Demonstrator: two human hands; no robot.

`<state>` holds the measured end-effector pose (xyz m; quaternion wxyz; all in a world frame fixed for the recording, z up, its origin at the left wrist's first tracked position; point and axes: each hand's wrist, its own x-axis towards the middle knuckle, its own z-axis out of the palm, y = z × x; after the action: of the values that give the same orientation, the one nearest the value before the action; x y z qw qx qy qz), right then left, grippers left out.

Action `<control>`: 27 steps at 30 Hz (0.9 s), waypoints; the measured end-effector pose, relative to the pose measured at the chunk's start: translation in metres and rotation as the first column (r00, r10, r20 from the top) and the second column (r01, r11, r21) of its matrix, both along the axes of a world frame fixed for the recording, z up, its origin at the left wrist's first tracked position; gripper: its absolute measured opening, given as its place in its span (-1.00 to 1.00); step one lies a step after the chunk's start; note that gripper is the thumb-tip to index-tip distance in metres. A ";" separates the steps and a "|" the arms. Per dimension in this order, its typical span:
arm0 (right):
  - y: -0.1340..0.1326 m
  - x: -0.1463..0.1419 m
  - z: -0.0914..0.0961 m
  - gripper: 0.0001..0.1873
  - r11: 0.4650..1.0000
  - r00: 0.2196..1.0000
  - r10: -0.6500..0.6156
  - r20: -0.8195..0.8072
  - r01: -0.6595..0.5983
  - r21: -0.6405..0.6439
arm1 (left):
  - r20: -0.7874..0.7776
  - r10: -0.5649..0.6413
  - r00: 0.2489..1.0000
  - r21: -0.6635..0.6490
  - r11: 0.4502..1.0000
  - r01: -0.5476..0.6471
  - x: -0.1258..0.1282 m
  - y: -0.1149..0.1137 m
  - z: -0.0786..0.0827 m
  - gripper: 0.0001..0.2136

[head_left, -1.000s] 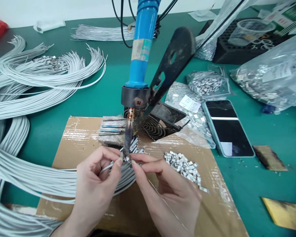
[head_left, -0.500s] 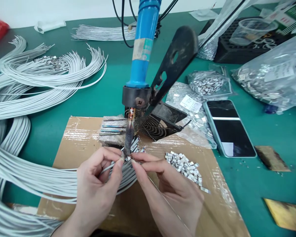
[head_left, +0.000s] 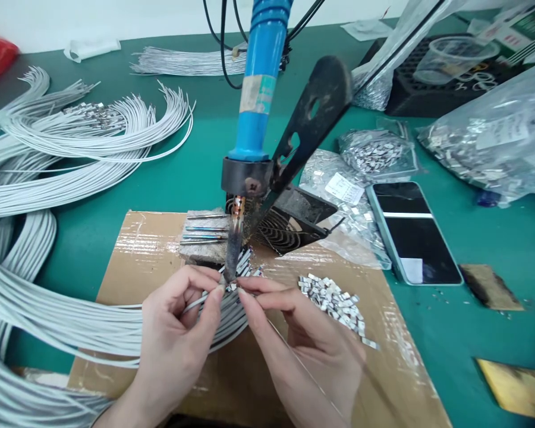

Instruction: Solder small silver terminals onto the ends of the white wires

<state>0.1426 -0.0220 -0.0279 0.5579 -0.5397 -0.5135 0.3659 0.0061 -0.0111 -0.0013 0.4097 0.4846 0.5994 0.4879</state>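
Observation:
A blue soldering iron (head_left: 254, 119) hangs tip down in a black metal holder, its dark tip between my fingertips. My left hand (head_left: 182, 333) pinches the end of a white cable (head_left: 195, 304) just left of the tip. Right of it, my right hand (head_left: 298, 339) pinches a thin strand of solder wire (head_left: 289, 351), which trails down across the palm. A small silvery piece (head_left: 230, 287) shows under the tip, too small to make out fully. Behind and below my fingers lies a bundle of white cables (head_left: 229, 324), partly hidden by the hands.
Cardboard (head_left: 134, 249) lies under the work, bearing a pile of small metal connectors (head_left: 334, 300) and a small fan (head_left: 289, 226). White cable bundles (head_left: 71, 190) fill the left. A phone (head_left: 419, 232), bags of metal parts (head_left: 485, 137) and a black crate (head_left: 410, 89) stand right.
Both hands stay nearly still at the iron's tip. The view has shifted very slightly; otherwise the scene looks the same.

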 end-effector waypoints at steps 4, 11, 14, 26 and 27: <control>-0.001 0.000 0.000 -0.80 1.000 1.000 -0.001 0.007 0.001 -0.007 | -0.002 -0.006 1.000 -0.001 1.000 0.006 -0.001 0.000 0.000 -0.85; 0.002 -0.003 0.001 -0.81 0.999 1.000 -0.028 0.013 0.027 0.025 | 0.007 0.002 1.000 0.006 1.000 -0.002 -0.001 -0.002 -0.002 -0.84; 0.002 -0.003 0.002 -0.80 0.999 1.000 -0.027 -0.006 0.027 0.032 | 0.015 0.005 1.000 0.009 1.000 -0.005 -0.001 -0.003 -0.003 -0.84; 0.001 0.000 0.001 -0.81 1.000 1.000 -0.007 0.019 0.008 -0.011 | 0.013 -0.020 1.000 -0.006 1.000 0.020 -0.004 -0.006 -0.006 -0.83; 0.001 0.000 0.001 -0.80 1.000 1.000 -0.008 0.024 0.008 -0.014 | 0.013 -0.018 1.000 -0.006 1.000 0.018 -0.004 -0.006 -0.006 -0.83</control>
<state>0.1425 -0.0206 -0.0269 0.5491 -0.5501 -0.5155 0.3608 0.0025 -0.0167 -0.0072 0.4193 0.4858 0.5937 0.4854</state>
